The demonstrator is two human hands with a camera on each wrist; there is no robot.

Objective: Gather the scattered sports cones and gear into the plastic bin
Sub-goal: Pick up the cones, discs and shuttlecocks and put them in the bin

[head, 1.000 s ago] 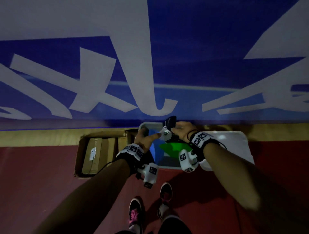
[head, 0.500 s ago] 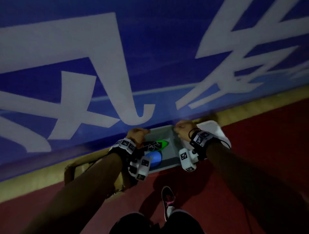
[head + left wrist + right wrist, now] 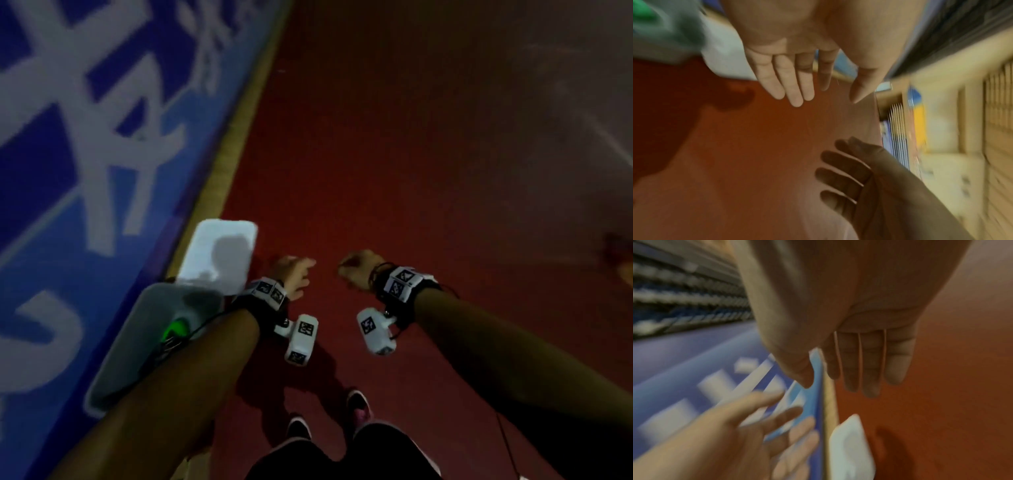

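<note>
The grey plastic bin (image 3: 137, 346) stands on the floor by the wall at the lower left, partly behind my left forearm. A green piece of gear (image 3: 176, 329) shows inside it. The bin's white lid (image 3: 219, 257) lies just beyond it. My left hand (image 3: 294, 274) hangs over the red floor to the right of the lid, fingers straight and holding nothing (image 3: 791, 84). My right hand (image 3: 356, 269) is level with it, farther right, also holding nothing, fingers extended (image 3: 869, 363).
A blue wall banner (image 3: 85, 137) with white lettering runs along the left, with a yellowish strip (image 3: 236, 130) at its foot. Red floor (image 3: 411, 154) stretches ahead and to the right. My two shoes (image 3: 358, 406) are at the bottom.
Both hands have left the bin's rim and swung right over the floor. The head view has turned away from the wall, so the bin now sits at the lower left.
</note>
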